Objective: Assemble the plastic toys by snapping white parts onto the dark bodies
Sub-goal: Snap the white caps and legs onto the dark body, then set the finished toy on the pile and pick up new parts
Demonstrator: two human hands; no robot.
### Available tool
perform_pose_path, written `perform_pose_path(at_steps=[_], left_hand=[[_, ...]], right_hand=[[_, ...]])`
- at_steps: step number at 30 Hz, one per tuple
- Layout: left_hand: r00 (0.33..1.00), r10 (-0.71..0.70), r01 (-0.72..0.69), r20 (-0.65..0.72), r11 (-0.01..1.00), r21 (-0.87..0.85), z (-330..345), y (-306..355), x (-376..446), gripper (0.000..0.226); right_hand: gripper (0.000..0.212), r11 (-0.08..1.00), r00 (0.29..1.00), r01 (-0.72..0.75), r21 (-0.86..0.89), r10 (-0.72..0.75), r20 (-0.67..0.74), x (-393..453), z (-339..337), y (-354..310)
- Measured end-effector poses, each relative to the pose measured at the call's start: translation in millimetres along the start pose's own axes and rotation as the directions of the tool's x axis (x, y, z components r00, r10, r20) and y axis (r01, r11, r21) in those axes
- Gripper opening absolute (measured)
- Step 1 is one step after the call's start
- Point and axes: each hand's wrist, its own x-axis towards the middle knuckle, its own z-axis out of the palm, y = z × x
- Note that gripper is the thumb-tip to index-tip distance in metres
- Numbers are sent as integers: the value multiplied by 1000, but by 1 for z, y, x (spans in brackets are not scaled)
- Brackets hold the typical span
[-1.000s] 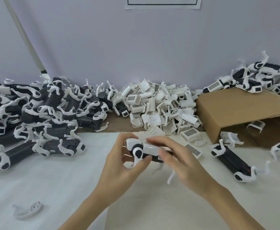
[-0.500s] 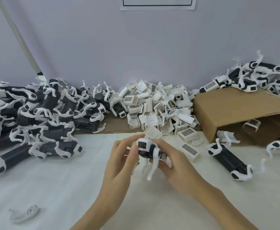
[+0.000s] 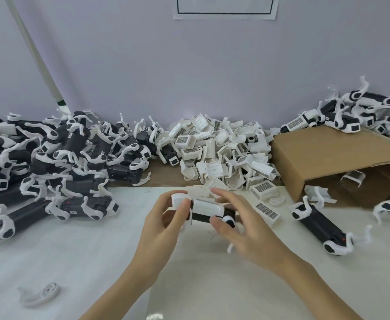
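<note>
White tabletop [image 3: 62, 262] against a pale wall, pretty cluttered. Both hands hold one dark toy body [image 3: 206, 217] at center, just above the table. Left hand [image 3: 164, 224] pinches its left end, thumb on a white cap. Right hand [image 3: 237, 224] curls round the right end. White parts pile [image 3: 221, 153] sits behind, finished toys [image 3: 50, 162] far left, cardboard box [image 3: 332, 155] right.

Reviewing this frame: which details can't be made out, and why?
- Head view: whether the white cover has snapped fully onto the toy body; the left hand and right hand hide its ends.
- Paper on the wall: cut off by the top edge.
- Cardboard box interior: shadowed, cropped right.
</note>
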Motion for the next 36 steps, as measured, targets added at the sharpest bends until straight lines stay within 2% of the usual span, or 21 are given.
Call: perform_pose_path(at_steps=[2,4,6,8,12,14,16,18,20,22,24,27,29,30,32,33,34,35,36], left_hand=[[999,-3,2,-53,1000,-25,-1,-2,2,37],[998,-29,26,-62,998,-60,-2,-5,4,42],[999,-33,33,-7,996,-80,-5,-11,7,42],[994,48,-45,94,998,-34,-12,-15,11,48],[934,227,-289,276,934,210,-32,-21,18,102],[933,219,-307,284,897,319,-33,-23,19,111],[935,238,-328,263,862,387,-30,-25,19,101],[936,269,-338,225,863,375,-26,-28,18,86],[959,255,-281,122,910,304,-22,-31,19,76],[981,187,-194,53,952,235,-18,-35,18,72],[988,131,-145,87,975,170,-14,-40,15,67],[990,91,-102,105,989,111,-12,-45,18,57],[995,90,-93,32,989,116,-12,-49,24,44],[996,93,-92,-4,991,97,-12,-49,26,43],[995,99,-98,-25,994,52,-14,-45,26,58],[996,86,-85,-33,995,45,-15,-43,24,65],[997,70,-69,-43,997,37,-15,-40,22,65],[997,55,-54,-53,998,32,-16,-38,20,61],[997,44,-42,-59,999,32,-14,-36,19,56]], right_hand=[[50,982,996,-82,169,76,42,3,-5,-1],[45,971,996,-87,223,82,33,4,-7,-2],[46,967,997,-77,245,75,16,4,-5,-2],[58,970,999,-38,239,39,0,4,-7,0],[74,990,997,82,116,-81,-13,5,-16,6],[73,993,994,106,57,-106,-5,5,-17,8],[70,995,996,91,43,-91,1,5,-20,8],[59,995,999,33,89,-34,11,5,-26,5],[40,987,999,-30,157,24,40,5,-29,1],[30,969,995,-98,227,88,56,4,-26,-4],[37,951,982,-184,248,169,81,4,-23,-7],[61,928,943,-322,189,296,154,3,-25,-7],[70,848,902,-425,317,368,224,3,-30,-8],[68,790,893,-448,418,379,241,6,-35,-9],[47,631,923,-366,684,338,183,14,-53,-18],[34,513,947,-253,820,305,102,19,-67,-22],[31,358,970,-103,928,241,15,23,-83,-26],[48,160,985,38,986,158,-64,24,-99,-29],[75,-46,988,109,993,112,-103,23,-113,-28]])
